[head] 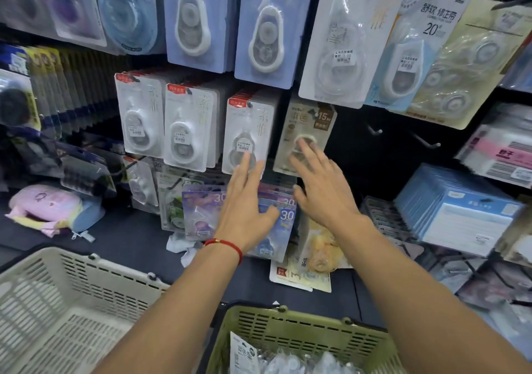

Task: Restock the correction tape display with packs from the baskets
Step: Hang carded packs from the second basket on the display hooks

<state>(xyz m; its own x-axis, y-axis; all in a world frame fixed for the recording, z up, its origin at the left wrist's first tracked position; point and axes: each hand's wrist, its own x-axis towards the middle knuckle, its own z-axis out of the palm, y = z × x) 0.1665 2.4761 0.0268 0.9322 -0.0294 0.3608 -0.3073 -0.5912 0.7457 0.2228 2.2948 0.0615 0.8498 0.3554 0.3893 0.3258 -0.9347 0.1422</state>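
A beige correction tape pack [303, 137] is hanging on the display wall beside a row of white packs [247, 134]. The right hand [319, 183], fingers spread, is apparently touching its blister; motion blur obscures contact. The left hand [247, 201], fingers straight, is reaching the adjacent white pack. A green basket [302, 333] holding packs is sitting below, and a cream basket [72, 296] is sitting left.
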